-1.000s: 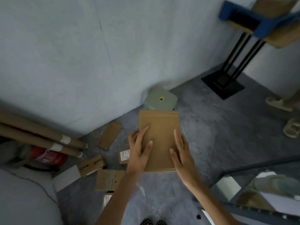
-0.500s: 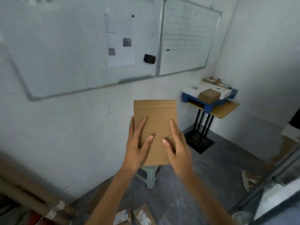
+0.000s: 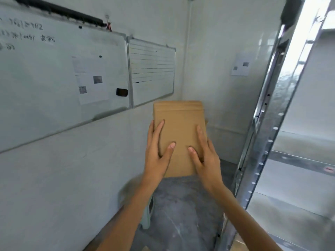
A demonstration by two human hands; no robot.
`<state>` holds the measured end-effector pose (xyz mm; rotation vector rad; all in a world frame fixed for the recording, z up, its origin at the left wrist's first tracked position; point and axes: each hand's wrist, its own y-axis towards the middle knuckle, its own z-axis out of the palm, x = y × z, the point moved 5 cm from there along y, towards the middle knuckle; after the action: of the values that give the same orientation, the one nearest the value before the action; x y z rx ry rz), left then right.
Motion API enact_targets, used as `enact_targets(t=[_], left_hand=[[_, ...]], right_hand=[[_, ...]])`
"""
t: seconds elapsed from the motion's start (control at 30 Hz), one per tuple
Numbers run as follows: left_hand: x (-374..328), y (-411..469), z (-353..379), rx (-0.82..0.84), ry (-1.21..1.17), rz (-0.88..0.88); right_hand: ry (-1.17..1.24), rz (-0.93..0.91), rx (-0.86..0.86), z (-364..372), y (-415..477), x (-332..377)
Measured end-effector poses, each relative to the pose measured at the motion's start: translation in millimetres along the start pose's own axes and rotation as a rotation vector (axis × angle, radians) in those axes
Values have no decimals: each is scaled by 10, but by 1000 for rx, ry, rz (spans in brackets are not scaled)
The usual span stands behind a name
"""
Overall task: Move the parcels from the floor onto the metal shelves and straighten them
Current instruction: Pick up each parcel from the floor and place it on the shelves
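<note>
Near the middle of the frame, a flat brown cardboard parcel is held up in the air, well above the floor, with its long side upright and its folded flap end at the top. Both hands have hold of it. The left hand clasps the lower left edge, with its thumb lying across the front face and one finger stretched up along the side. The right hand clasps the lower right edge in the same way, thumb on the front and a finger running up the face. The other fingers of both hands are hidden behind the cardboard.

Just right of the parcel, apart from it, stand the metal shelves, with a shiny punched upright running from the upper right corner down to the bottom edge and pale shelf boards behind it.

At the upper left, a large whiteboard hangs on the wall, with handwriting, a printed sheet and a black eraser on it. A smaller ruled whiteboard hangs beside it. Another paper notice is stuck to the far wall. Below the left forearm, part of a pale green stool shows on the grey floor.
</note>
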<state>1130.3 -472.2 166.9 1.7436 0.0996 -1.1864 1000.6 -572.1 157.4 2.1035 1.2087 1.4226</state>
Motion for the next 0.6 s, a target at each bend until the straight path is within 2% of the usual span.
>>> enact_targets(t=[0.07,0.13,0.3,0.37,0.47,0.53,0.6], left_hand=[[-205,-17,100,-33,-318,-39],[-388,18,214,-27,-491,-33],[-735,-22,691,196,-248,55],[-767,-60,851,307,-192,-26],[-796,-196,1114,528,-288,-245],[-925,-356,1323,567,-341,-285],[-1066,-517,1569,534,-319,-228]], right_hand=[[79,24,-103,-332,-100,-15],[204,78,-195,-653,-246,-84],[284,178,-318,-1296,-616,-135],[294,192,-354,-1506,-755,-155],[254,212,-345,-1771,-958,-199],[193,242,-320,-1960,-1047,-219],[86,283,-313,-2158,-1088,-225]])
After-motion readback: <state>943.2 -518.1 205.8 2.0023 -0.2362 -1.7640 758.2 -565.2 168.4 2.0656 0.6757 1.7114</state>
